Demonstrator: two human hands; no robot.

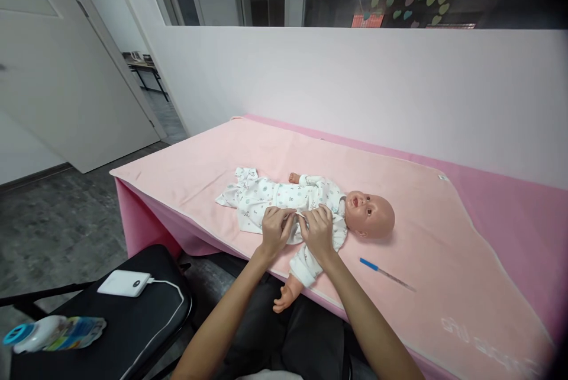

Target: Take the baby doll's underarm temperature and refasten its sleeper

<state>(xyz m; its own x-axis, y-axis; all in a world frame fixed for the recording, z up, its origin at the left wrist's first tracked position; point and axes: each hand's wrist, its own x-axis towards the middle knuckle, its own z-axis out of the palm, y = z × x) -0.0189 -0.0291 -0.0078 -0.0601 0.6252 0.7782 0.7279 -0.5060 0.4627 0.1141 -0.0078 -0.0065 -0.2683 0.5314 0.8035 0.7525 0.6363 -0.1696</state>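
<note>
Doll (310, 205) is laid supine on the pink surface (444, 285), head at 3 o'clock, so the romper (266, 196) front is exposed. Romper fabric is pinched at the chest by the fingers of left hand (276, 227) and right hand (317, 229); thermometer (385, 273) is parked at 4 o'clock.

we see a long table (523, 220) draped in a bright pink cover, set against a pale wall. over the cover lies a lighter pink blanket (426, 238), spread flat along most of the top, its near edge hanging over the table's front and its left end dropping past the corner. faint pale lettering shows on the blanket at its near right end. a baby doll (310, 199) in a white printed sleepsuit lies on its back on the blanket, head to our right, one bare arm hanging over the front edge. a thin blue-capped thermometer (386, 273) rests on the blanket just beside the doll's head, nearer to us.
</note>
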